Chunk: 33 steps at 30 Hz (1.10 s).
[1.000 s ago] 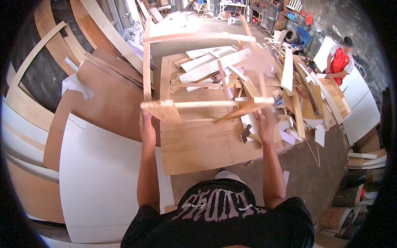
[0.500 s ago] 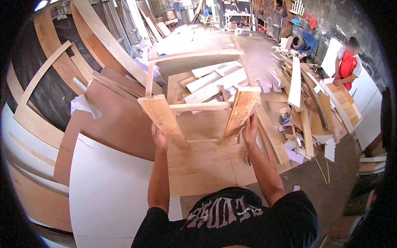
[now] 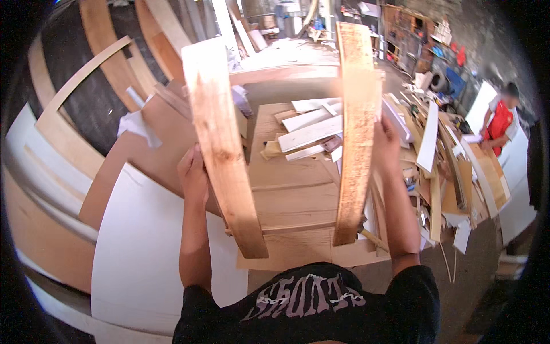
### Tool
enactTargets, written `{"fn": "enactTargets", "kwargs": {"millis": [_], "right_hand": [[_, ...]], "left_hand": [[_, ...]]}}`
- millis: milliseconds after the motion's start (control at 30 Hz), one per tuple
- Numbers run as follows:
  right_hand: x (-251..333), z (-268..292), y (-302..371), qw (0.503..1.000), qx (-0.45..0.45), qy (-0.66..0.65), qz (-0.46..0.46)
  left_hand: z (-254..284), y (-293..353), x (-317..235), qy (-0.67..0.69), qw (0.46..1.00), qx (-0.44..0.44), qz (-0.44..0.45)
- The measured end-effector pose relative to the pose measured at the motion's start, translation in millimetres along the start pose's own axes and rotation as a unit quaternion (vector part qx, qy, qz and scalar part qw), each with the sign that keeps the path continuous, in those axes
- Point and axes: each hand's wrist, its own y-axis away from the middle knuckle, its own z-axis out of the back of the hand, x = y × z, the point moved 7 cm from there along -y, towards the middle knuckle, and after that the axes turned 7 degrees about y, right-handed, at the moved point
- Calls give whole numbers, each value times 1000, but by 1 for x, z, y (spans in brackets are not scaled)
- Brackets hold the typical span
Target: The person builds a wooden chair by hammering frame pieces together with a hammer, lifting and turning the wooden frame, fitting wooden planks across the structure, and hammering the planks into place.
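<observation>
Left hand (image 3: 193, 172): gripped the outer edge of the left plank (image 3: 222, 143).
Wooden frame: raised over the plywood worktable (image 3: 292, 195), planks upright.
Right hand (image 3: 385, 143): clasped the right plank (image 3: 355, 132).

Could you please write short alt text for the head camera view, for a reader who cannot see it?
A person lifts a wooden frame towards the camera, left hand on one plank side, right hand on the other. Below lie a plywood worktable strewn with offcuts and a white panel.
</observation>
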Motion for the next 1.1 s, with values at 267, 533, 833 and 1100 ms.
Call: {"fn": "enactTargets", "kwargs": {"millis": [267,533,833,1100], "right_hand": [[36,-30,-28,988,142,-5,-62],[24,-68,16,961,216,148,-91],[-86,-40,37,946,189,70,-253],[-114,-33,50,956,124,-88,-249]], "left_hand": [[30,-8,-19,-49,997,-17,58],[79,-21,6,-183,977,8,106],[63,-30,70,-244,956,28,159],[61,-59,135,-236,949,42,204]]}}
